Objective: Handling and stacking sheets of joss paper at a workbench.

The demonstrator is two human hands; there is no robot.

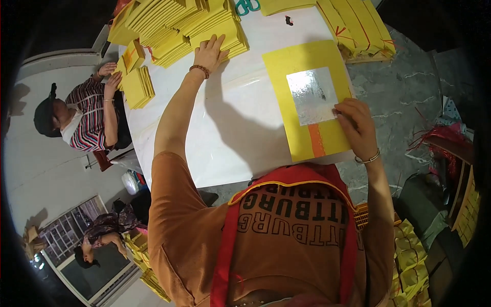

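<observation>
My left hand [210, 54] rests with fingers stretched on the near end of a stack of folded yellow paper [176, 28] at the table's far left. On the right side of the white-covered table lies a large yellow paper sheet [286, 140] bearing a shiny silver square [309, 92] and an orange stripe [317, 139] below it. My right hand [356, 125] is at the sheet's right edge, fingers curled and pinched at the square's lower right corner. The undersides of those fingers are hidden.
Tied yellow paper bundles [360, 28] stand at the far right corner. Green-handled scissors [247, 6] lie at the far edge. A co-worker [87, 115] at the left handles a smaller yellow stack [138, 88]; another person [105, 230] is behind. More yellow bundles [409, 261] sit at lower right.
</observation>
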